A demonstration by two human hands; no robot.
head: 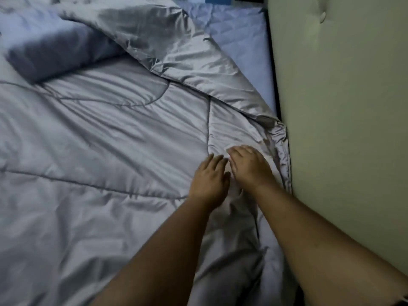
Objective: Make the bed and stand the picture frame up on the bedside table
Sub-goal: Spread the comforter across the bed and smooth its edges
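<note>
At five o'clock, beside the headboard: two bare hands laid side by side on a comforter (99,133). Left hand (208,177): palm down, fingers extended and slightly spread, flat on the fabric, gripping nothing. Right hand (248,165): palm down, fingers loosely curled onto a ridge of cloth; whether it pinches the cloth cannot be told.

Comforter: grey, satin-sheened, quilted with curved stitch lines, creased throughout; covers most of the bed; its upper corner folded back in a diagonal flap from eleven toward four o'clock.

Fitted sheet (240,40): pale blue, faintly quilted, exposed at one o'clock between flap and headboard.

Pillow (50,51): blue-grey, soft, rounded corner, lying on the comforter at ten o'clock.

Headboard (344,111): cream, padded, one button tuft, filling the three o'clock side; comforter edge bunched against it.

Picture frame and bedside table: out of view.
</note>
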